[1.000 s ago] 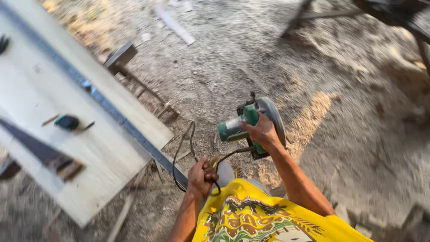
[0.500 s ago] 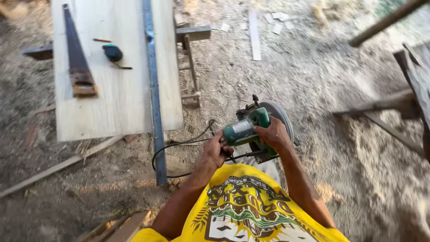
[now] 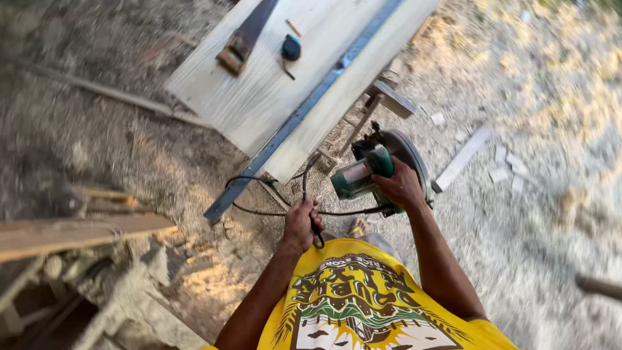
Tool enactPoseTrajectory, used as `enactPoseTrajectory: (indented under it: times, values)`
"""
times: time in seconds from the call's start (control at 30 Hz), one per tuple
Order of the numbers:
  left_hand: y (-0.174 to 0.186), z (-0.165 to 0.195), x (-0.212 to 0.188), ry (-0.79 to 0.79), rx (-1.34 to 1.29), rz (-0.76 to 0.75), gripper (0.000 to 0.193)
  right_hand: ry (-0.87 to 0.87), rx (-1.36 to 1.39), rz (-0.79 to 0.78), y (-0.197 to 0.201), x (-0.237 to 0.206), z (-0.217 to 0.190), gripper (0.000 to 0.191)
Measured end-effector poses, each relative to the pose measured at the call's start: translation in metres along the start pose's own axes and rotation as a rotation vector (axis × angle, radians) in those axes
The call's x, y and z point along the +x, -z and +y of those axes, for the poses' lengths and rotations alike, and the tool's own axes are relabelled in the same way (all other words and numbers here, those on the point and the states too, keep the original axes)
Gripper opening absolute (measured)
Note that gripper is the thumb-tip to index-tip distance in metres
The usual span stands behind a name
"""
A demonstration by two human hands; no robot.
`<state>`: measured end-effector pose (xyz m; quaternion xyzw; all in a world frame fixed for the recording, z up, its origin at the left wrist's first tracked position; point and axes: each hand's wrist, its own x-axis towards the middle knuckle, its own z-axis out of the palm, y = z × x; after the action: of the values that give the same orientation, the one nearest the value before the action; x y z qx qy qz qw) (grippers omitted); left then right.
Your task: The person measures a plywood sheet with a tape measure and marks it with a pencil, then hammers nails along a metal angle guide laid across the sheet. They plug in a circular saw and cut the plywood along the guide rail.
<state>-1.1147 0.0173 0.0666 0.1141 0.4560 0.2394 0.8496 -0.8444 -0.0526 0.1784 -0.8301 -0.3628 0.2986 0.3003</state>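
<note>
Nearest the camera, the yellow printed shirt (image 3: pixel 363 304) fills the bottom edge, and both bare arms reach forward from it. The left hand (image 3: pixel 301 223) is curled into a fist around the black power cord (image 3: pixel 278 194), which loops out to the left of it and runs on to the saw. Just beside it, a little farther out, the right hand (image 3: pixel 402 188) is wrapped tight over the top of the green circular saw (image 3: pixel 363 175), held off the ground with its round grey blade guard (image 3: pixel 408 152) on the far side of the fingers.

Below the hands lies the dirt floor (image 3: pixel 162 162), covered with sawdust and chips. To the left sits a stack of rough wooden planks (image 3: pixel 78 233), blurred. To the right, pale wood offcuts (image 3: pixel 463 159) lie scattered on the ground, well apart from the saw.

Beyond the saw, the near corner of the pale board that serves as a tabletop (image 3: pixel 259 97) juts toward the hands, resting on a wooden trestle (image 3: pixel 382 104) whose legs show just behind the saw. A long dark metal bar (image 3: pixel 304 110) lies along the board, and its near end overhangs the corner, close to the cord loop. Farther up the board rest a handsaw (image 3: pixel 243 35) with a wooden handle, a small dark and teal tape measure (image 3: pixel 291 47) and a pencil (image 3: pixel 293 27).
</note>
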Motion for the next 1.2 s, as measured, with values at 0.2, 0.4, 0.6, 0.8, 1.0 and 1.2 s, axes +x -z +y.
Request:
enactPoseTrajectory:
  times: [0.2, 0.4, 0.6, 0.8, 1.0, 1.2]
  values:
    - [0.01, -0.012, -0.008, -0.198, -0.214, 0.193, 0.024, 0.259, -0.123, -0.196, 0.007, 0.097, -0.041, 0.047]
    - [-0.008, 0.009, 0.019, -0.292, -0.251, 0.259, 0.023, 0.485, -0.183, -0.343, -0.048, 0.206, -0.085, 0.052]
    - [-0.067, 0.045, 0.045, -0.363, -0.173, 0.194, 0.024, 0.676, -0.308, -0.411, -0.126, 0.293, -0.138, 0.049]
    - [-0.089, 0.047, 0.077, -0.429, -0.283, 0.384, 0.021, 0.967, -0.31, -0.467, -0.173, 0.334, -0.168, 0.041]
    - [-0.108, 0.011, 0.095, -0.54, -0.526, 0.486, 0.021, 1.04, -0.313, -0.589, -0.197, 0.357, -0.167, 0.038]
    - [-0.136, -0.022, 0.081, -0.571, -0.726, 0.592, 0.019, 1.067, -0.472, -0.677, -0.206, 0.359, -0.159, 0.048]
